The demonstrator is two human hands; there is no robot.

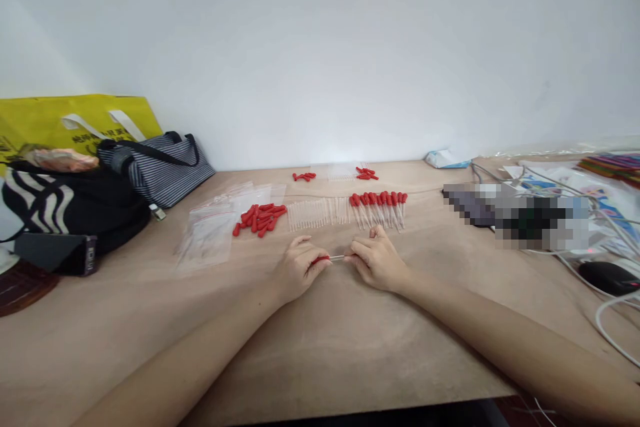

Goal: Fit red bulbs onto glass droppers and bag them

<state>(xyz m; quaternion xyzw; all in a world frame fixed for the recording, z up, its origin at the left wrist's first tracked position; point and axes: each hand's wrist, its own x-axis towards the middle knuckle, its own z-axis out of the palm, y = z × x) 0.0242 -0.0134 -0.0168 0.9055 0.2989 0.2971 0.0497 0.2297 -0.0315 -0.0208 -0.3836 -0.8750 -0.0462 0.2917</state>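
Narrow grip in both hands: the left hand (300, 268) pinches a red bulb (323, 258), and the right hand (373, 260) pinches a thin clear tube (338, 257), the two pieces meeting end to end between the fingertips. Both are held just on the near side of the row of clear tubes (306, 213) on the tabletop (320, 360).

Judging by the capped tubes (383, 201) directly to the right of that row, the step in hand looks like fitting the bulb over the tube's end. How far the tube sits inside the bulb cannot be told, as fingers cover much of both. The next move seems to call for keeping the two in line and pressing evenly, since thin tubes could snap if bent. Loose stock is close: a bulb pile (260, 217) lies just left of the row, with zip bags (213, 238) beyond it, farther left.

As for writing, the yellow bag (37, 123), well to the left of the row and behind it, carries dark characters too indistinct to read surely. A dark box (53, 252), far left of the row, has pale lettering on one end, illegible here. No brand name is readable on the striped bag (165, 170).
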